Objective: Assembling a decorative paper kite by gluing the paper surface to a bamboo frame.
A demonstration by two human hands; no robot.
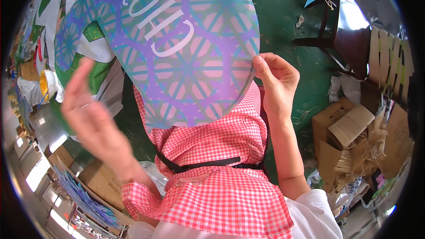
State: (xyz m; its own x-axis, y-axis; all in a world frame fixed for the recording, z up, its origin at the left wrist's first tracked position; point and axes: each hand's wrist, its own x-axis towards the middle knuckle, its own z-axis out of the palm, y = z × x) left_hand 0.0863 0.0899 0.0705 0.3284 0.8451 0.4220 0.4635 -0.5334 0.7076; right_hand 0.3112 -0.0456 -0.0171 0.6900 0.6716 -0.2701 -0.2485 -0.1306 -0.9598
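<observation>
A large purple and blue patterned printed sheet (190,79) with rounded edges and white lettering lies in front of me, over my lap, and runs out of view at the top. My right hand (279,82) pinches its right edge between thumb and fingers. To the left of the sheet, my left hand (90,110) is lifted off it and blurred by motion. Its fingers look stretched out, and I see nothing in them. A red and white checked apron (221,194) with a black strap covers my front below the sheet.
Green and white printed sheets (99,68) lie at the left, near a yellow and white roll (46,84). On the right are cardboard boxes (332,115) and a dark wooden chair (349,40). Scraps dot the green floor (283,22). A blue feather-like stack (84,199) is at the lower left.
</observation>
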